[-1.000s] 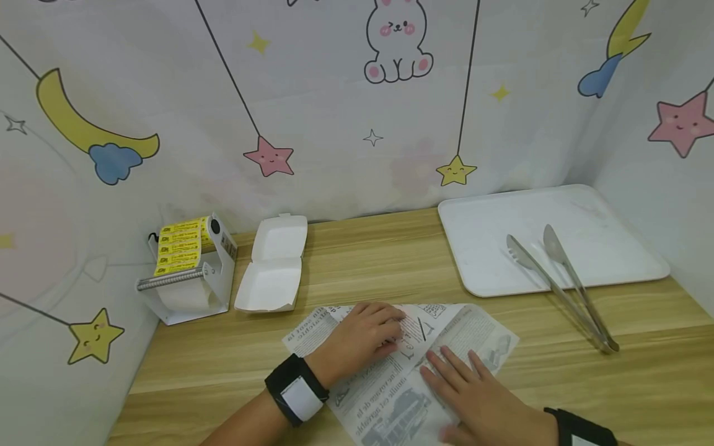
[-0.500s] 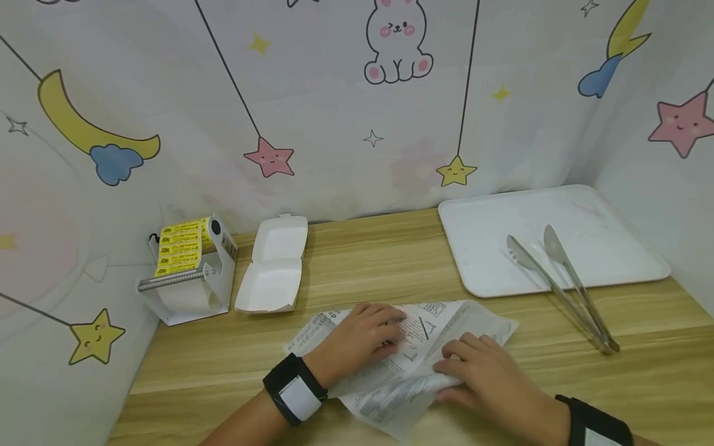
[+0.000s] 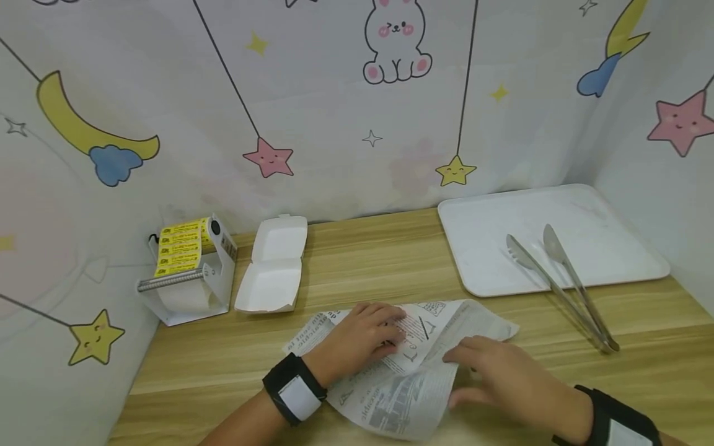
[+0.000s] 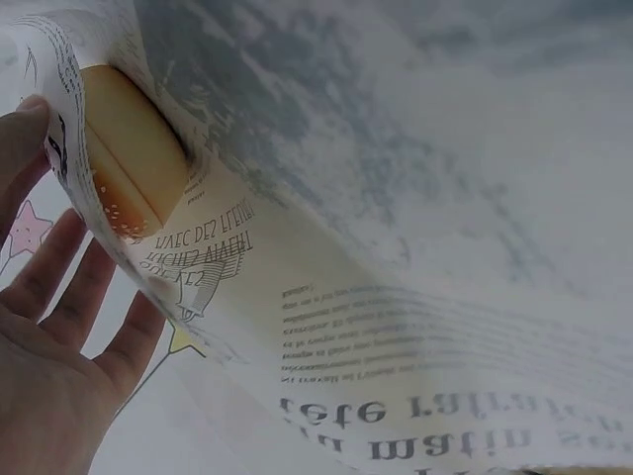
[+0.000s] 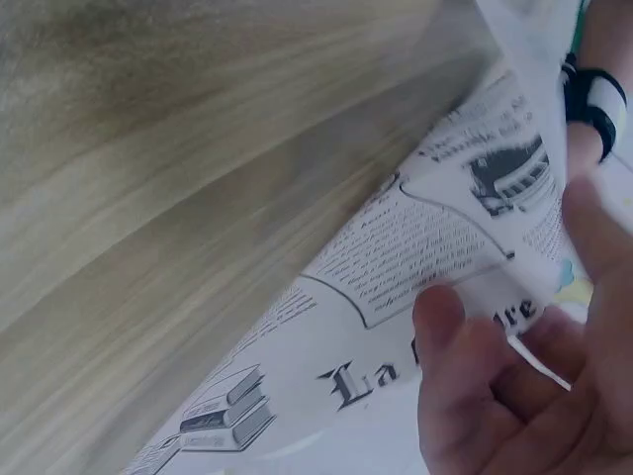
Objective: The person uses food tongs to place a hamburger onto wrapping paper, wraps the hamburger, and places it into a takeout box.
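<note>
Newspaper-print wrapping paper (image 3: 396, 402) lies partly folded in front of the person. A sesame bun (image 4: 138, 148) sits inside the fold in the left wrist view; in the head view it is hidden. My left hand (image 3: 357, 341) grips over the covered bun from above, the paper between its fingers (image 4: 74, 257) and the crust. At the paper's right edge is my right hand (image 3: 502, 378), its fingers bent, with thumb and index at the raised edge. In the right wrist view, this hand (image 5: 534, 386) overlaps the printed sheet, which lifts off the table.
An opened white clamshell box (image 3: 273, 272) stands behind the left hand, beside a dispenser (image 3: 189, 272) with yellow labels. On the right, metal tongs (image 3: 569, 297) lean over the rim of a white tray (image 3: 474, 248). Patterned white cloth walls surround the wooden table (image 3: 357, 260).
My right hand has gone from lying flat on the paper to bending at its right edge, then shifted right. The near part of the paper has lifted and curled. My left hand has stayed put.
</note>
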Motion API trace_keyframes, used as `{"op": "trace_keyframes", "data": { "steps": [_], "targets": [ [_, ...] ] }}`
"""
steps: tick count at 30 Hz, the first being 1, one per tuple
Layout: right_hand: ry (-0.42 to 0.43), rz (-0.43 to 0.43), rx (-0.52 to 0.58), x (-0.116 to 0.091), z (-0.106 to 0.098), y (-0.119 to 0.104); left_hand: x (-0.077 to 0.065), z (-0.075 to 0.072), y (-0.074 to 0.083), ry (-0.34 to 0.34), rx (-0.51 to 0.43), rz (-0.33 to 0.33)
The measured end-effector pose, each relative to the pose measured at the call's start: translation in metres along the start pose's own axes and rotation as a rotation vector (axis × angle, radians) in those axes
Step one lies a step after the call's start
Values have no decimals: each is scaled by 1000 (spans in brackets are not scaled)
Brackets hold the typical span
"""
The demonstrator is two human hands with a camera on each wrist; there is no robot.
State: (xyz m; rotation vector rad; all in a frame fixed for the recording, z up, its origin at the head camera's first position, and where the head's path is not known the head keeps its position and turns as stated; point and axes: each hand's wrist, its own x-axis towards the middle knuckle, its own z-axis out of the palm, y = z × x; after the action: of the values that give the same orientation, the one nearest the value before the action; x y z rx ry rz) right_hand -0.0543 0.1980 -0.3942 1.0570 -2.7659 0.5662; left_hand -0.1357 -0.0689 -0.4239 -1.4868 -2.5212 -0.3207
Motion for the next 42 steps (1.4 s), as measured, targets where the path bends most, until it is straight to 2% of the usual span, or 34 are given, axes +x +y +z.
{"op": "trace_keyframes", "data": {
  "steps": [3,6,9,12,15,19,23,26,29,32,34,37,39,42],
  "targets": [
    [37,-38,1,0,-2,5,-1,0,0,-9,-7,-35],
    [105,-50,-46,4,-1,9,-3,-2,0,-18,-12,-61],
    [175,-27,-81,11,0,14,-4,-4,0,-35,-33,-80],
    [204,32,-80,18,0,20,-4,-5,0,-71,-53,-96],
    [199,74,-41,27,1,29,-5,-6,-2,-116,-72,-111],
    [157,62,39,42,5,40,-4,-9,-4,-155,-78,-125],
    [95,89,97,53,13,48,-3,-10,-5,-160,-84,-117],
    [84,138,134,57,19,52,-3,-9,-9,-133,-184,-92],
    [94,162,154,57,22,54,-4,-11,-14,-120,-380,-81],
    [98,177,167,56,23,55,-5,-14,-18,-166,-523,-91],
    [93,195,178,56,23,55,-5,-17,-20,-223,-568,-108],
    [79,230,197,55,22,55,-4,-19,-22,-277,-565,-128],
    [71,247,210,55,22,55,-2,-18,-21,-270,-582,-132],
    [66,272,227,54,22,56,1,-14,-20,-198,-597,-151]
  ]
}}
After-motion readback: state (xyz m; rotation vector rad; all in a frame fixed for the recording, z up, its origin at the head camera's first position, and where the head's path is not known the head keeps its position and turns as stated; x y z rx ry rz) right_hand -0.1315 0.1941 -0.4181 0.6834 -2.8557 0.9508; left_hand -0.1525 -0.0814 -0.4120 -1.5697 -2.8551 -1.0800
